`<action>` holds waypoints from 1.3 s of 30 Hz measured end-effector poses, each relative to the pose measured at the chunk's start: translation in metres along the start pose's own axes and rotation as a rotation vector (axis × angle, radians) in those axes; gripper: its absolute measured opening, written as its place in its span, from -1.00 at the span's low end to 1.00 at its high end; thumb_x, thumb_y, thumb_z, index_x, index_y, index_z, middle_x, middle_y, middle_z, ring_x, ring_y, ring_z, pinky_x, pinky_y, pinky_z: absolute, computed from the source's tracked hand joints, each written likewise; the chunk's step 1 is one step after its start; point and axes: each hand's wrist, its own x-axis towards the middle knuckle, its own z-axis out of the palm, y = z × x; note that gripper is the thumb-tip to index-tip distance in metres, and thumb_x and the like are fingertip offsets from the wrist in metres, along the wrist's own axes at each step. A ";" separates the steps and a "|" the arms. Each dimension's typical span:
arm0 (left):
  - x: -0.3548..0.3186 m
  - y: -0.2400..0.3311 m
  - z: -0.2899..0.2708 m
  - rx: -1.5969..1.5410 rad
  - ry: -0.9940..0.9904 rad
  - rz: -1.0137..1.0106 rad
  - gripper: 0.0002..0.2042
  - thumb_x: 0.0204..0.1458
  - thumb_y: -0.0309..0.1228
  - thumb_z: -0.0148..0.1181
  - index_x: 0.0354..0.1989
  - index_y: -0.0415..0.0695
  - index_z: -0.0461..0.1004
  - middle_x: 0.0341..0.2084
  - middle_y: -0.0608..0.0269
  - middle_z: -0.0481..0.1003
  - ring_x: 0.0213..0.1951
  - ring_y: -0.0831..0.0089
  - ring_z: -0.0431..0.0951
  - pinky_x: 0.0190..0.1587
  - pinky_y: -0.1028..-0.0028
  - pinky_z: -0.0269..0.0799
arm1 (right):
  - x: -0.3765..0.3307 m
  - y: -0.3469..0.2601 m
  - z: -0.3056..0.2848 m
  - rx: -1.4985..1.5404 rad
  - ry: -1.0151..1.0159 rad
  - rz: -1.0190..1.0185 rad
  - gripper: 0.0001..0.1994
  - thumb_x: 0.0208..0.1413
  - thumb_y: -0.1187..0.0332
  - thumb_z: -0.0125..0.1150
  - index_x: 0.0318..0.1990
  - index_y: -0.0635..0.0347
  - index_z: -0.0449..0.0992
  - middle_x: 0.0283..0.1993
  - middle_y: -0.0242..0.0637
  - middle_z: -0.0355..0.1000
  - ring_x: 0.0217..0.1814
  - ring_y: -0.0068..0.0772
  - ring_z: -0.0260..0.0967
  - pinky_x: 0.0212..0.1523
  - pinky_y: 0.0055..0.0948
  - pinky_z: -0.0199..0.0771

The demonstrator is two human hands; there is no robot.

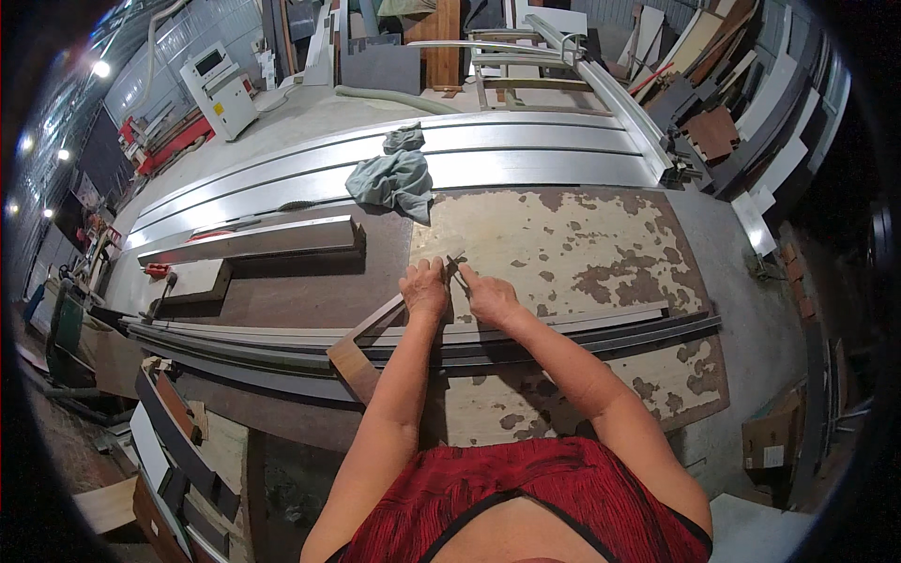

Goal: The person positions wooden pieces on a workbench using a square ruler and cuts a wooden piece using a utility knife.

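Above the worn, patchy board (507, 225), my two hands are close together. A small dark tool with crossed ends (455, 260), like scissors or pliers, sticks up from between them; my right hand (490, 296) is closed around its lower part. My left hand (425, 289) has its fingers curled shut, beside the tool and at the upper end of a thin light strip (377, 317). That strip runs down to a brown wood-coloured piece (353, 368), which lies across the long grey profiles (272, 342). What the left fingertips pinch is hidden.
A green-grey cloth (392, 178) lies by a slotted metal bed (526, 141). Metal bars (253, 241) and a red-handled tool (157, 271) rest at the left. Offcuts (709, 131) lean at the back right. A white machine cabinet (218, 91) stands at the back left.
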 end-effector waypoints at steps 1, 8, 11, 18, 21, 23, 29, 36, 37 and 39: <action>0.000 0.000 0.000 -0.003 -0.007 -0.008 -0.83 0.02 -0.28 0.13 -0.21 0.06 0.44 -0.31 0.26 0.45 -0.20 0.19 0.45 -0.28 0.15 0.33 | 0.002 -0.004 -0.002 0.002 0.001 0.001 -0.46 -0.06 0.46 0.02 0.18 0.12 0.18 -0.23 0.05 0.51 -0.15 0.11 0.49 -0.15 -0.01 0.47; 0.002 0.001 0.000 -0.033 -0.025 -0.009 -0.85 0.04 -0.26 0.12 -0.23 0.05 0.43 -0.32 0.26 0.45 -0.21 0.18 0.45 -0.28 0.15 0.31 | 0.033 -0.003 0.012 -0.006 0.036 0.001 -0.41 0.02 0.42 -0.03 0.29 -0.01 0.12 -0.27 0.02 0.52 -0.17 0.08 0.49 -0.16 0.02 0.45; 0.002 -0.001 -0.001 -0.023 -0.017 -0.017 -0.86 0.05 -0.26 0.11 -0.25 0.05 0.43 -0.33 0.26 0.45 -0.22 0.18 0.45 -0.27 0.15 0.31 | 0.025 0.000 0.010 0.010 -0.004 0.011 -0.41 0.03 0.41 -0.03 0.29 -0.03 0.12 -0.27 0.02 0.52 -0.18 0.11 0.48 -0.18 0.02 0.44; 0.002 -0.002 0.004 0.026 0.019 0.014 -0.85 0.05 -0.24 0.11 -0.25 0.05 0.43 -0.35 0.26 0.45 -0.24 0.17 0.46 -0.30 0.16 0.32 | 0.009 -0.003 -0.003 0.001 -0.005 0.013 -0.44 -0.04 0.47 -0.01 0.21 0.11 0.16 -0.24 0.05 0.51 -0.14 0.10 0.49 -0.14 -0.01 0.46; 0.002 -0.001 0.006 0.017 0.040 0.017 -0.85 0.06 -0.22 0.11 -0.25 0.05 0.43 -0.36 0.26 0.45 -0.25 0.18 0.46 -0.31 0.16 0.32 | 0.021 -0.010 -0.004 0.013 -0.016 0.027 -0.46 -0.01 0.46 -0.03 0.22 0.04 0.18 -0.27 0.04 0.51 -0.18 0.12 0.48 -0.18 0.04 0.43; 0.004 0.002 0.004 -0.011 -0.031 -0.011 -0.81 0.05 -0.21 0.13 -0.20 0.05 0.44 -0.35 0.21 0.46 -0.22 0.13 0.46 -0.25 0.12 0.33 | 0.031 -0.009 -0.001 0.019 0.027 -0.015 -0.41 -0.03 0.48 -0.04 0.26 0.05 0.15 -0.28 0.03 0.51 -0.18 0.12 0.48 -0.18 0.03 0.43; 0.000 -0.002 0.001 0.010 -0.005 -0.014 -0.86 0.04 -0.24 0.12 -0.26 0.05 0.44 -0.35 0.26 0.46 -0.25 0.18 0.46 -0.30 0.17 0.33 | 0.008 -0.008 -0.005 0.038 -0.024 0.028 -0.53 -0.05 0.46 0.02 0.11 0.13 0.23 -0.22 0.05 0.51 -0.14 0.09 0.49 -0.16 0.00 0.46; 0.004 0.000 0.003 0.037 0.033 0.015 -0.86 0.03 -0.26 0.14 -0.26 0.05 0.43 -0.36 0.26 0.45 -0.25 0.18 0.46 -0.29 0.19 0.33 | -0.002 0.013 0.007 0.032 0.030 0.012 -0.34 -0.02 0.45 -0.01 0.33 0.00 0.08 -0.26 0.04 0.52 -0.18 0.10 0.50 -0.16 0.00 0.48; 0.001 0.001 0.004 0.029 0.024 0.004 -0.86 0.02 -0.26 0.14 -0.26 0.05 0.43 -0.36 0.26 0.45 -0.25 0.18 0.46 -0.28 0.18 0.33 | -0.006 0.012 0.007 0.032 0.016 0.028 -0.36 -0.02 0.44 -0.02 0.32 0.00 0.09 -0.26 0.03 0.52 -0.18 0.10 0.50 -0.16 -0.01 0.48; 0.002 -0.002 0.003 0.025 0.016 -0.010 -0.85 0.02 -0.26 0.15 -0.26 0.04 0.43 -0.36 0.26 0.45 -0.25 0.18 0.46 -0.28 0.18 0.33 | -0.004 0.007 0.006 0.034 0.002 0.038 -0.37 -0.01 0.43 -0.03 0.31 0.00 0.11 -0.26 0.03 0.52 -0.18 0.09 0.50 -0.15 -0.01 0.48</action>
